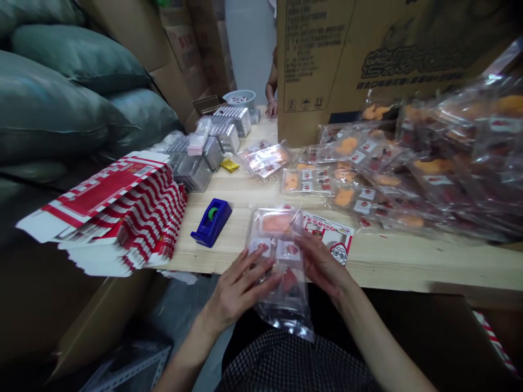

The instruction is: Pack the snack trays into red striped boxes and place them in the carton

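Pale wooden boards make up your work table (408, 264), and your clear pack (289, 267) is at its near edge: upper end over the wood, loose end above your lap. Your left hand (245, 286) lies spread across the front; its thumb is hard to pick out, so I cannot tell whether it grips. Your right hand (322, 264) is curled around the right edge.

To do this well, support both sides evenly, smooth the film with flat fingers rather than fingertips, and mind that the overhanging end doesn't crease or drag on the table edge.

Now the count, from your hands outward: one pack between them; one printed sheet (329, 237), partly hidden behind the right hand; one blue tape dispenser (212, 223) on your left; one gold sachet (229, 165) farther back. Filled packs (347, 196) heap on the right, overlapping too much to number, as do the red-and-white cartons (122, 218) and the clear boxes (192, 173). Beyond are one basin (250, 102), one big carton (318, 71), one co-worker's hand (271, 109) and at least three sacks (81, 51).
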